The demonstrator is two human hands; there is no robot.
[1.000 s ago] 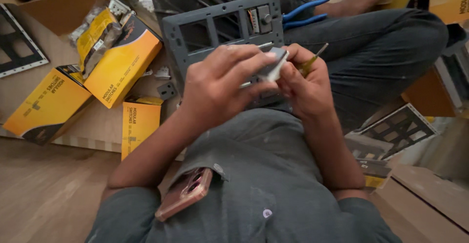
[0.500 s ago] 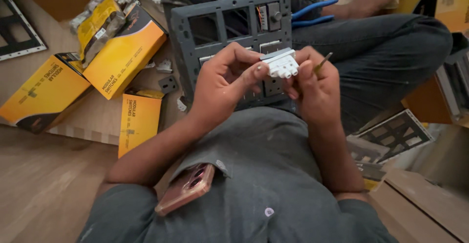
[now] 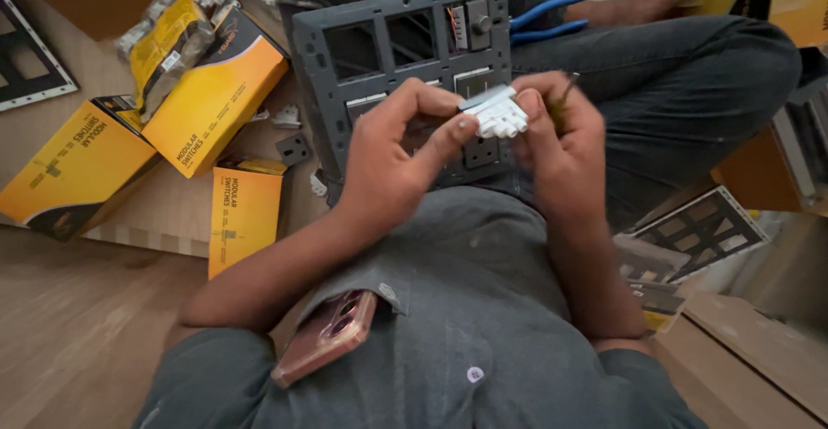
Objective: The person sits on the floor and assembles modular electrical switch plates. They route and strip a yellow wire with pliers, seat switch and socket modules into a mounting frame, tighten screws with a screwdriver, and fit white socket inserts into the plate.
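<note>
Right now, hands: left hand (image 3: pixel 392 157) and right hand (image 3: pixel 561 149) both pinch the white switch module (image 3: pixel 493 112) between them.
Module: held above the grey mounting plate (image 3: pixel 388 67), not yet seated, I judge.
Progress: some slots filled, top-left ones open.
Eleven o'clock: yellow boxes (image 3: pixel 211 101).
One o'clock: blue pliers (image 3: pixel 548 15).
Six o'clock: phone (image 3: pixel 326 336) in shirt pocket.

The person wears a grey button-up shirt (image 3: pixel 483 325) with short sleeves, a small white button (image 3: pixel 473 375) and a chest pocket (image 3: pixel 379 295); forearms are bare.
</note>
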